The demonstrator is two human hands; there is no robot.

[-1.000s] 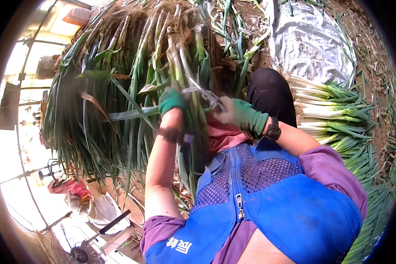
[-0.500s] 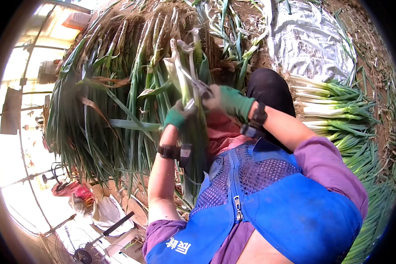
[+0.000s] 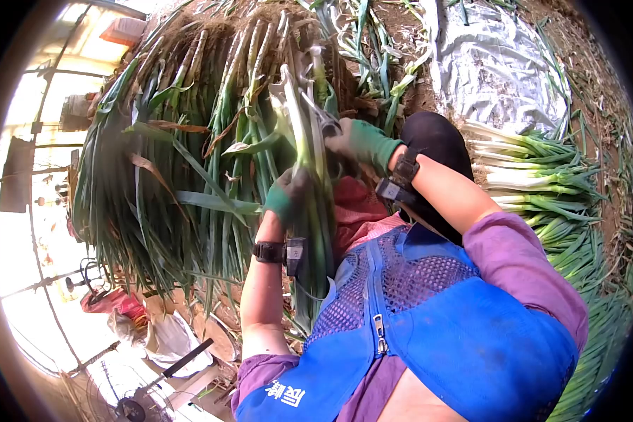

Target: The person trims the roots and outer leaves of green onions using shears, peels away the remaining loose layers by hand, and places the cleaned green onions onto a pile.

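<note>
Gloved in green with dark fingers, my left hand (image 3: 288,195) is closed around a few long green onions (image 3: 298,130). Their white root ends point up and away, and their green leaves hang down beside my vest. Close to the stalks on their right side is my right hand (image 3: 364,143), in a matching glove with the fingers pinched together. A thin greyish strip runs from the stalks to those fingertips; blur hides what it is. Just left of both hands lies a big heap of unpeeled green onions (image 3: 169,148) with brown, soil-covered roots.
Peeled green onions (image 3: 534,172) lie in a row on the right, with more leaves below. A crumpled silvery sheet (image 3: 499,70) covers ground at the upper right. Loose leaves (image 3: 373,53) litter the soil ahead. A fan (image 3: 130,404) and bags (image 3: 172,341) are at the lower left.
My right hand has shifted slightly right and up from the stalks. My left hand keeps its hold, and more of the white stalk shows above it.
</note>
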